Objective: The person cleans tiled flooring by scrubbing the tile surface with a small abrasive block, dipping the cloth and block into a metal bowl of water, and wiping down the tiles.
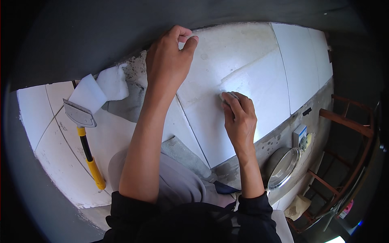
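Note:
My right hand (240, 117) is closed on a small grey scouring pad (231, 94), pressed on a white floor tile (258, 82). Around it the tile looks wet and shiny, and a dull, stained patch borders a brighter one. My left hand (171, 51) is raised near the dark wall, its thumb and fingers curled close together; whether it holds anything cannot be told. Left of that forearm lie a white foam sponge (88, 92) and a white cloth or pad (113, 82). A scraper with a yellow and black handle (91, 158) lies on the tiles, its blade by the sponge.
A grey cloth (185, 156) lies beside my knee. To the right stand a metal bowl (282, 170) and a small blue and white box (300, 135) on bare concrete. Beyond is a reddish-brown metal frame (346, 120). The dark wall (91, 39) runs along the tiles' far edge.

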`<state>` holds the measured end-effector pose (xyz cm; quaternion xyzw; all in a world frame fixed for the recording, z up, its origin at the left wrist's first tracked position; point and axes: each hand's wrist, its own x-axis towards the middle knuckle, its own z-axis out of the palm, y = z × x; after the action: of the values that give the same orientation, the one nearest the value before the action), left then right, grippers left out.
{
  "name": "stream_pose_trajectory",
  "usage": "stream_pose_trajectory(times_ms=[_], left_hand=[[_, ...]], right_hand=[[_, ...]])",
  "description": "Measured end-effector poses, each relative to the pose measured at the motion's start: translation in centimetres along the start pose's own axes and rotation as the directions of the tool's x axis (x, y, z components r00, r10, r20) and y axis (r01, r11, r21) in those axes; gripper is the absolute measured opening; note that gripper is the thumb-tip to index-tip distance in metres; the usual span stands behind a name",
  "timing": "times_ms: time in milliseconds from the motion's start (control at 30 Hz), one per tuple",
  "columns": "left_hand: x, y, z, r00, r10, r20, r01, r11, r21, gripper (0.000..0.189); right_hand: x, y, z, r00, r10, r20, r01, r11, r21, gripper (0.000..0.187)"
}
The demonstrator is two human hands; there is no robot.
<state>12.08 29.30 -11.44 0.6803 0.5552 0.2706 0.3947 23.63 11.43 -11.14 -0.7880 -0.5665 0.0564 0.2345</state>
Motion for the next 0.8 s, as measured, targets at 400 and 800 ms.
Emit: stream_pose_trajectory(times_ms=[400, 800], left_hand=[[0.0, -0.1, 0.0, 1.0, 0.02, -0.011, -0.02, 1.0, -0.006, 0.027], [0.0, -0.2, -0.1, 0.999, 0.019, -0.026, -0.019, 1.0, -0.015, 0.026]], right_hand=[[0.5, 1.0, -0.3, 0.995, -0.03, 0.098, 0.031, 0.999, -0.014, 0.032], [2.5, -0.7, 0.6, 0.978, 0.145, 0.151, -0.148, 0.989, 0.006, 0.022]])
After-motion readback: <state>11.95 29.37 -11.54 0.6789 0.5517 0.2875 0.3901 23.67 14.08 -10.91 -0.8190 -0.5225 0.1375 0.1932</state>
